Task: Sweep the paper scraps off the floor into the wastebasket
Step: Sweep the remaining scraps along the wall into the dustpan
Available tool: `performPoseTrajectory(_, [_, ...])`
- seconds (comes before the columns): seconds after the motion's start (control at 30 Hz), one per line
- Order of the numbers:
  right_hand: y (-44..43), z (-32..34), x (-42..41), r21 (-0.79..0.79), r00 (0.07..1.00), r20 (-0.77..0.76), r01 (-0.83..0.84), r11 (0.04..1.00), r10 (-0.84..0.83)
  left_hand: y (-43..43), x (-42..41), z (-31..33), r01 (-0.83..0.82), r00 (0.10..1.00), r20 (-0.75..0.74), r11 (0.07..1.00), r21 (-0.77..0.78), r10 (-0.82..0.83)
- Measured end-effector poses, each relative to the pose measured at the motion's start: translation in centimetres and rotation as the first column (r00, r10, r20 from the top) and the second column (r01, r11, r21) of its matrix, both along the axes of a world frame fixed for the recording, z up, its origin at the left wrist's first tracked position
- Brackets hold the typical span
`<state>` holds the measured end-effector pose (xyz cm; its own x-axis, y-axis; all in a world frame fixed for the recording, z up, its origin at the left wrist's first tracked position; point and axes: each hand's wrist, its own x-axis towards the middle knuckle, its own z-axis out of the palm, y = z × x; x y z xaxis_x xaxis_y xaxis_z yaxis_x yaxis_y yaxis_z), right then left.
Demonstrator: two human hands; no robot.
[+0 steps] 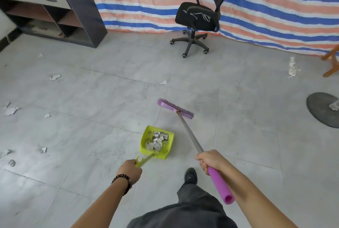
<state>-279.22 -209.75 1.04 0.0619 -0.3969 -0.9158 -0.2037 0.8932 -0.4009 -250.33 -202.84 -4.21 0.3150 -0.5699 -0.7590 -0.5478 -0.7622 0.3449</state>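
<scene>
Left hand [130,171] grips the yellow-green dustpan [157,142] handle — paper scraps [156,141] lie inside; right hand [211,161] grips the purple broom [175,108] shaft, head on the floor [91,99].

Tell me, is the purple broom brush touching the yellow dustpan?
Apart. The head view shows a strip of bare grey floor between the broom head and the dustpan.

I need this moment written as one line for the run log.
left hand: holds dustpan handle | right hand: grips broom | paper scraps: in dustpan | loose scraps: floor, left side | wastebasket: not in view
</scene>
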Motion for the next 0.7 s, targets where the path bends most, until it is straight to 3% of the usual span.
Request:
performPoseTrajectory(0.17, [-10.8,0.4,-1.8,0.004,0.996,-0.059,-0.066,0.998,0.066,-8.7,-0.3,1.4,-0.073,0.996,0.041,0.995,-0.06,0.076])
performPoseTrajectory(0.37, [-22.1,-1.0,1.8,-0.032,0.982,-0.134,-0.141,0.99,0.135,-18.4,3.0,1.5,-0.153,0.987,0.035,0.984,-0.092,0.157])
performPoseTrajectory(0.7, [-40.1,-3.1,14.6,-0.105,0.965,-0.249,-0.107,0.989,0.078,-38.0,14.6,-2.5,-0.045,0.999,-0.012,0.998,0.045,0.045])
